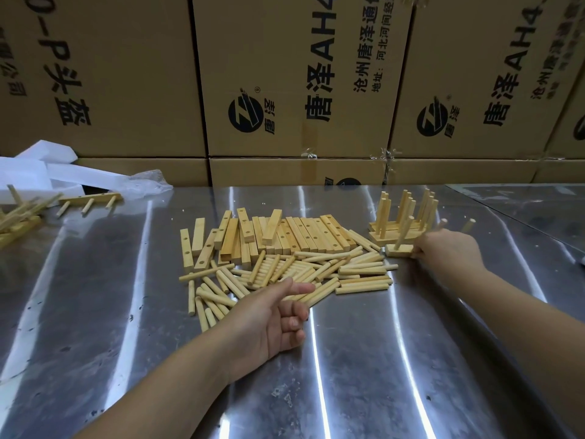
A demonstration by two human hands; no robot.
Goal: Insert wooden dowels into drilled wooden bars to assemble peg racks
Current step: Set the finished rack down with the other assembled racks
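Two hands over the metal table [348,375]. Found the right hand [443,251] gripping one end of a pegged bar [399,250], low near the surface's right edge, just beside the stack of finished racks [402,223]. Judged as the setting-aside step, that rack done. Found the left hand [278,321] loosely curled, nothing in it, thumb out over the loose dowels [357,274] at mid-surface. Called next for a fresh bar from the row of drilled bars [304,236] behind the heap, then dowels; crossed, overlapping dowels the likely snag. Logged also: another rack [95,197] and white foam [28,175] toward the far-left corner, cartons [285,74] beyond the far edge.
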